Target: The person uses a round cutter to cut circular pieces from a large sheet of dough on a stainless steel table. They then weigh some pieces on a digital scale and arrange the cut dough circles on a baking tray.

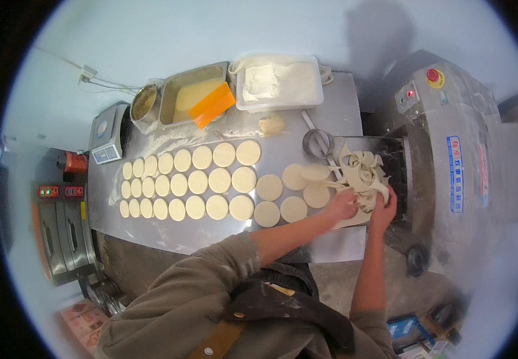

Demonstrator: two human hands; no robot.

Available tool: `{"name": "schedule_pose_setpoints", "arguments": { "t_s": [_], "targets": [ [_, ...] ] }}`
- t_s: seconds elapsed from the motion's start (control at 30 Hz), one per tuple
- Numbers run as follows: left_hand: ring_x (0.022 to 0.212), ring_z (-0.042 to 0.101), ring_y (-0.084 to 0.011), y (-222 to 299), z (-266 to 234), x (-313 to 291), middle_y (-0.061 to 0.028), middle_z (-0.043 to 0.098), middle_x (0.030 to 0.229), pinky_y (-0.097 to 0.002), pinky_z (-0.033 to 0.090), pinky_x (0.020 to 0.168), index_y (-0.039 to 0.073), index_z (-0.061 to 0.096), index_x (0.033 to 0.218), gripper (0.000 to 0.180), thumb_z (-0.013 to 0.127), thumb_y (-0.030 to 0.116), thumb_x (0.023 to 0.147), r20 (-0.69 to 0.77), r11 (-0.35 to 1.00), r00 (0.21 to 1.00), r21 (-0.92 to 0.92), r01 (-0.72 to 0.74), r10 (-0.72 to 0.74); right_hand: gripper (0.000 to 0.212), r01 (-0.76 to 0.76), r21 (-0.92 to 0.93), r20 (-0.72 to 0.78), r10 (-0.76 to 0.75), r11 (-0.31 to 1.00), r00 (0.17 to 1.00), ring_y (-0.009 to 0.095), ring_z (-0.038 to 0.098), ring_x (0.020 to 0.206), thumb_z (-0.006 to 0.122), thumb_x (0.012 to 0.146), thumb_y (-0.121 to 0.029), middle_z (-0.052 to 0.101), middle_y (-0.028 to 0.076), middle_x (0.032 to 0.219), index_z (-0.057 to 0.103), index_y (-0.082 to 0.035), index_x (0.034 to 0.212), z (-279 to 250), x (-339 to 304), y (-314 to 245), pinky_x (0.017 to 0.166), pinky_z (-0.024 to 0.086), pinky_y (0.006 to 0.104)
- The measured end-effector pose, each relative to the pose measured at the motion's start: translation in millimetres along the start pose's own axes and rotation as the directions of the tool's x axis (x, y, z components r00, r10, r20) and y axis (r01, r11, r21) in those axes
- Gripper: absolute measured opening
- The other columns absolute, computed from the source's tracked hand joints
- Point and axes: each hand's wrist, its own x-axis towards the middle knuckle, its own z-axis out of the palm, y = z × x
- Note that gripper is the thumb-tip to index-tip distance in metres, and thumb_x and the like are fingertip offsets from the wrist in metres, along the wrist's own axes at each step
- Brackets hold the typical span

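A tangled heap of pale dough scraps [362, 167] lies at the right end of the metal worktable. My left hand [345, 204] reaches in from the left with curled fingers closed on the strips at the heap's near side. On the heap's right edge, my right hand [383, 208] grips another part of the scraps, thumb and fingers around the dough. Just left of my hands lie several thin plain dough rounds [293, 209], some overlapping. A round-headed sieve [318, 143] with a handle rests behind them, close to the scraps.
Thicker, grainy-topped dough discs [217, 207] stand in three rows on the left. Behind them are a steel pan [169, 99] with an orange scraper [212, 105], a white tub of flour [280, 90], a dough lump [271, 124] and a scale [108, 133]. A large machine [450, 131] stands right.
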Motion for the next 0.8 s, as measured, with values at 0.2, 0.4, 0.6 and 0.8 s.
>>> {"name": "schedule_pose_setpoints", "arguments": {
  "t_s": [0.2,0.4,0.6,0.8],
  "targets": [
    [0.122,0.057,-0.0367,-81,-51,-73,-0.0127,0.062,0.126,-0.0507,0.045,0.107,0.009,0.061,0.128,0.051,0.076,0.008,0.079,0.051,0.558,0.670,-0.510,0.655,-0.740,0.080,-0.061,-0.461,-0.158,-0.014,0.886,0.987,0.044,0.044,0.137,0.081,0.089,-0.028,0.046,0.027,0.147,0.042,0.005,0.149,8,-42,37,0.116,0.039,0.0501],
    [0.120,0.061,-0.0372,-137,-24,-74,-0.0141,0.068,0.123,-0.0495,0.048,0.103,0.008,0.069,0.118,0.038,0.072,0.009,0.081,0.090,0.769,0.875,-0.440,0.464,-0.476,0.075,-0.228,-0.467,-0.221,0.137,0.854,0.965,0.038,0.055,0.123,0.082,0.085,-0.012,0.055,0.024,0.136,0.039,0.006,0.144,54,-141,81,0.100,0.052,0.0464],
    [0.097,0.071,-0.0327,-145,-23,-79,-0.0158,0.075,0.104,-0.0409,0.056,0.088,0.004,0.074,0.112,0.024,0.072,0.014,0.090,0.222,0.400,0.692,-0.681,0.614,-0.687,0.040,-0.747,0.260,-0.026,0.778,0.611,0.628,0.024,0.065,0.090,0.078,0.090,-0.022,0.064,0.013,0.110,0.056,-0.002,0.117,82,-167,81,0.075,0.055,0.0365],
    [0.085,0.072,-0.0171,-175,-9,-102,-0.0092,0.075,0.096,-0.0336,0.058,0.076,0.001,0.072,0.114,0.023,0.070,0.018,0.098,0.450,-0.129,0.416,-0.786,0.605,-0.790,0.017,-0.896,0.327,0.266,0.881,0.300,0.392,0.015,0.058,0.061,0.077,0.091,-0.021,0.059,0.002,0.072,0.064,-0.009,0.091,81,-157,89,0.054,0.048,0.0323]
  ]
}}
